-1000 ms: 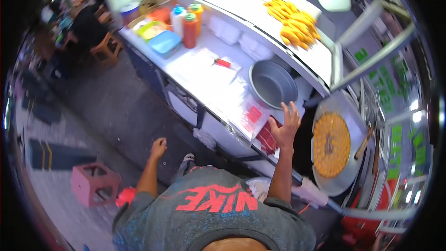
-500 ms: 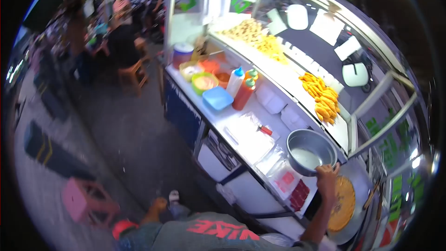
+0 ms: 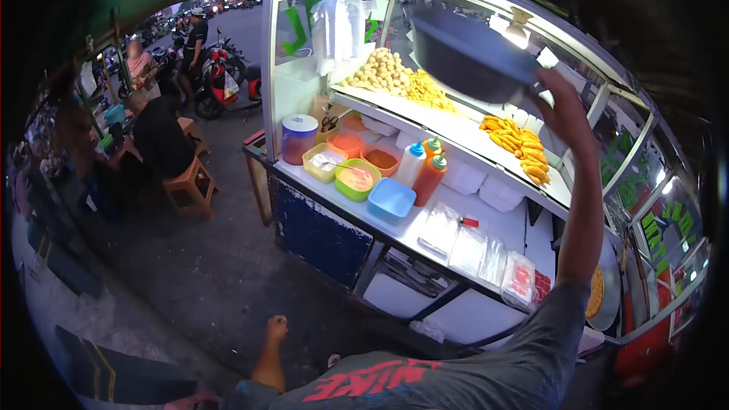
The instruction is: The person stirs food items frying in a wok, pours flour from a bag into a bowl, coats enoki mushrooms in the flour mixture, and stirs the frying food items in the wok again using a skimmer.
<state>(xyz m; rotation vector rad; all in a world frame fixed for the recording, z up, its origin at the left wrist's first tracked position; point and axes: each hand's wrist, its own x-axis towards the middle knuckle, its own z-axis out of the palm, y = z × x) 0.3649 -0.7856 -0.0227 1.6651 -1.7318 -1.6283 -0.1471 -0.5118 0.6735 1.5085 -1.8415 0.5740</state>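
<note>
My right hand is raised at the upper right, its fingers closed on the rim of a dark grey basin. The basin hangs tilted in the air in front of the lit glass case, hiding part of it. Down at the lower centre, away from the counter, my left hand is curled closed; I cannot make out anything in it. Below the basin, the counter holds clear plastic bags, a red-handled tool, sauce bottles and a blue container.
Fried food lies on the case's shelf. A wok is at the right, partly behind my arm. People sit at the left, one on an orange stool. A motorcycle is parked behind them.
My right hand has taken hold of the basin and lifted it off the counter, up and to the left. The view has tilted up. My left hand stays low and closed.
</note>
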